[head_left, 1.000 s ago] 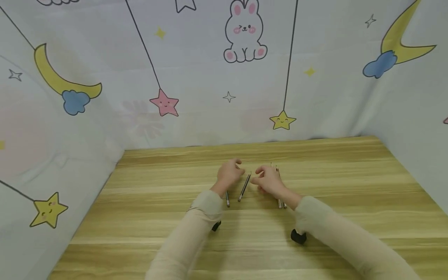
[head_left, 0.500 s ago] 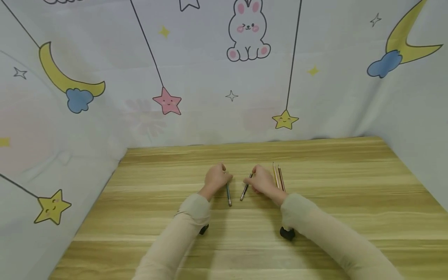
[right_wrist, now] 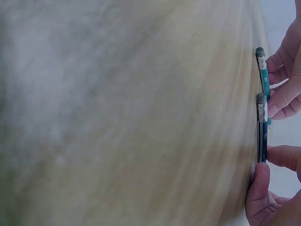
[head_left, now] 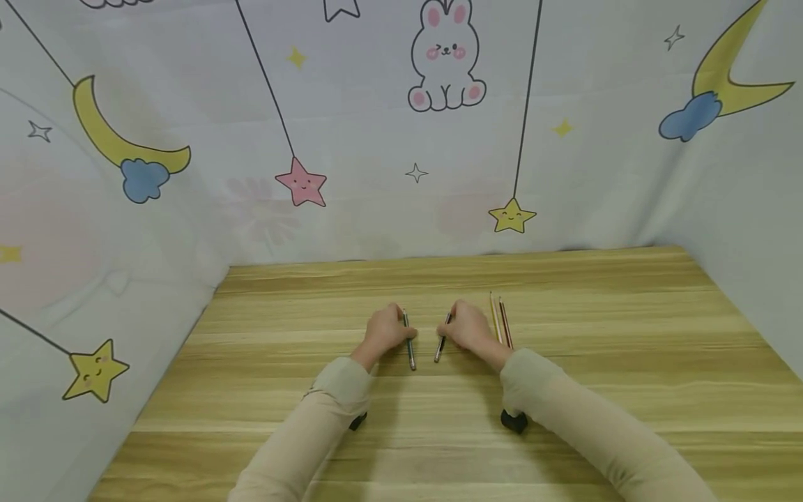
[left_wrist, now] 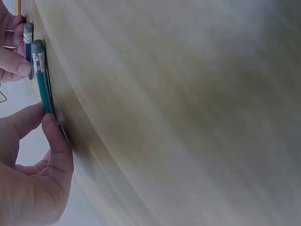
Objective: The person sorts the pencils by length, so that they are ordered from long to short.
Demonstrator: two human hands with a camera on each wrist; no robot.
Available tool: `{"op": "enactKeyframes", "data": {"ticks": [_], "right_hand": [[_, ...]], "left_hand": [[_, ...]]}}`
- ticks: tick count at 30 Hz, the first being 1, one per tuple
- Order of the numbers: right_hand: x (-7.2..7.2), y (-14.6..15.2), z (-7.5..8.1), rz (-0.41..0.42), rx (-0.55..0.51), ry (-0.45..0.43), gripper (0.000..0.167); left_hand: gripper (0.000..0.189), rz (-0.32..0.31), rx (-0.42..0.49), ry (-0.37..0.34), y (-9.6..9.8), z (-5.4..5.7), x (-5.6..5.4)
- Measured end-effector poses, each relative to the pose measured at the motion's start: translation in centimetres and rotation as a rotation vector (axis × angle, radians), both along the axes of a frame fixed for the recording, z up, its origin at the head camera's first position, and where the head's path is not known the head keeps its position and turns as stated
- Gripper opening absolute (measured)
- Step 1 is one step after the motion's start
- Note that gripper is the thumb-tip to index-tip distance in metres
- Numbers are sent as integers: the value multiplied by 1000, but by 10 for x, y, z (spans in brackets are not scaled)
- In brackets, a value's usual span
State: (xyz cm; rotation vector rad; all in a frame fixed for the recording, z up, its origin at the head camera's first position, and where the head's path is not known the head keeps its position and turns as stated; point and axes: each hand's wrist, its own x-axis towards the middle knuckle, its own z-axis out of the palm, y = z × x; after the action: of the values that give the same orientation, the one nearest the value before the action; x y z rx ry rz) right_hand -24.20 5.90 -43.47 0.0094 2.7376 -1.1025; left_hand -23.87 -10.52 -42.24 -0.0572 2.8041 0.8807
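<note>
My left hand (head_left: 385,329) pinches a green pencil (left_wrist: 43,89) between thumb and fingers; its grey eraser end points toward me. Across a small gap, my right hand (head_left: 469,325) pinches a dark blue pencil (right_wrist: 263,136), which also has a grey eraser in a silver band. Both pencils lie along the wooden table top, roughly side by side, eraser ends nearest me. Just right of the right hand lie a yellow pencil (head_left: 495,314) and a dark red pencil (head_left: 505,322), their eraser ends hidden behind the right wrist.
The wooden table (head_left: 282,418) reaches back to a white cloth backdrop (head_left: 364,139) printed with stars, moons and a rabbit. Black wrist mounts (head_left: 514,421) show under the sleeves, close over the table.
Both hands have come down onto the pencils: the left moved left to the green one, and the right took hold of the dark blue one, turning it slightly more upright in view.
</note>
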Motion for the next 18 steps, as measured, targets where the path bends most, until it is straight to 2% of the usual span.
{"op": "enactKeyframes", "data": {"ticks": [6, 10, 18], "right_hand": [[0, 0, -2, 31, 47, 36, 25], [1, 0, -1, 44, 74, 54, 20], [1, 2, -1, 53, 29, 70, 21]], "left_hand": [[34, -4, 37, 13, 0, 0, 2], [31, -22, 6, 40, 1, 0, 2], [24, -13, 13, 17, 2, 4, 3]]}}
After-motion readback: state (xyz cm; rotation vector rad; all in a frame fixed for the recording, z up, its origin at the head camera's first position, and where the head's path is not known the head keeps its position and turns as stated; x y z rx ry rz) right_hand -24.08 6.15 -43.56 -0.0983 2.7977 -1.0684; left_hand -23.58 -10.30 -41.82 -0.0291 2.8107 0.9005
